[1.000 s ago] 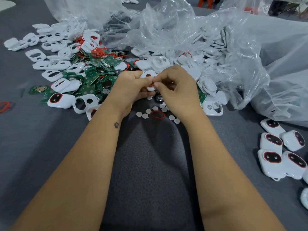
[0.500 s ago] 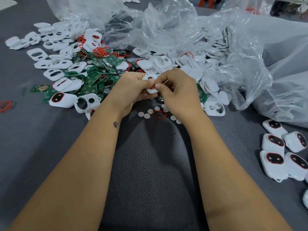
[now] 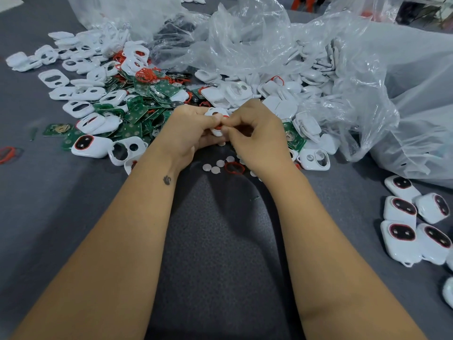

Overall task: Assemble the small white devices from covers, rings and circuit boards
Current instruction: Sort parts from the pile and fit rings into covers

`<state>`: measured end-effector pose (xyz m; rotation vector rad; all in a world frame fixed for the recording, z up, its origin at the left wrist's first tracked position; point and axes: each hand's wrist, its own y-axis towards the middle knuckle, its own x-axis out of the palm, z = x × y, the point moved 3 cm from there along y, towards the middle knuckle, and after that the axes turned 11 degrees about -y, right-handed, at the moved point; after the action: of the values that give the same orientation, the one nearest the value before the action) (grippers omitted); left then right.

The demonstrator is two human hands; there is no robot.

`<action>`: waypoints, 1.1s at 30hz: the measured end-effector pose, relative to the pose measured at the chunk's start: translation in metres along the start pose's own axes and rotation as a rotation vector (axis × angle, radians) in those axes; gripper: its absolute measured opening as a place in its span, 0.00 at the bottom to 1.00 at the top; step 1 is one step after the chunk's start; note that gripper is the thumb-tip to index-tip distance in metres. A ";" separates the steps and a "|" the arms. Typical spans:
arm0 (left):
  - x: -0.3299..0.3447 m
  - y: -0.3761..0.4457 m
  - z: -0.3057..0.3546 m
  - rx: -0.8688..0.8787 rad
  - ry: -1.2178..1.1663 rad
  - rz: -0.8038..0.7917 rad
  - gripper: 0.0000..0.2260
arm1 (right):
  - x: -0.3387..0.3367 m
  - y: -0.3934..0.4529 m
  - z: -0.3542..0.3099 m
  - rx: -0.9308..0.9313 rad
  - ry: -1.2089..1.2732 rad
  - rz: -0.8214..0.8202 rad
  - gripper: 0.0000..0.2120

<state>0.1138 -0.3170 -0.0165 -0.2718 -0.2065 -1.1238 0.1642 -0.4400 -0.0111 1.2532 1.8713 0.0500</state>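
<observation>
My left hand (image 3: pixel 188 130) grips a white cover (image 3: pixel 216 113) with a red ring on it, held above the grey table. My right hand (image 3: pixel 257 133) meets it from the right, its fingertips pinching the red ring (image 3: pixel 224 117) at the cover's edge. Most of the cover is hidden by my fingers. Below my hands lie a loose red ring (image 3: pixel 234 167) and small white discs (image 3: pixel 215 166). Green circuit boards (image 3: pixel 137 112) and white covers (image 3: pixel 81 107) are heaped at the left.
Clear plastic bags (image 3: pixel 343 69) full of white parts fill the back and right. Several assembled white devices (image 3: pixel 402 231) with red-rimmed dark windows sit at the right edge. Another assembled one (image 3: pixel 90 144) lies at left. A red ring (image 3: pixel 7 153) sits by the left edge.
My hands stay together on the same cover; the right fingers have shifted slightly along the ring. The thin pale sliver seen by my right fingers half a second ago no longer shows.
</observation>
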 end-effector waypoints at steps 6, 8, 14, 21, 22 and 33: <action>-0.003 0.001 0.001 0.022 0.006 0.009 0.11 | 0.000 -0.003 -0.004 -0.087 -0.057 0.005 0.01; -0.004 0.001 0.001 0.029 0.024 0.002 0.12 | 0.000 -0.004 -0.005 -0.093 -0.080 -0.003 0.01; -0.002 -0.001 0.002 0.052 -0.125 -0.025 0.08 | -0.002 -0.008 -0.008 0.039 0.094 0.046 0.11; 0.002 -0.001 0.004 0.078 -0.154 -0.154 0.08 | -0.007 0.000 0.001 0.348 0.431 0.049 0.08; 0.002 -0.001 0.004 0.087 -0.142 -0.166 0.09 | -0.006 0.000 0.001 0.325 0.415 0.020 0.07; 0.004 -0.003 0.003 0.325 -0.005 -0.102 0.11 | -0.009 0.000 0.005 0.342 0.533 0.066 0.02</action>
<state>0.1127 -0.3208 -0.0116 0.0260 -0.4060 -1.1707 0.1690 -0.4488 -0.0091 1.6551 2.3639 0.1124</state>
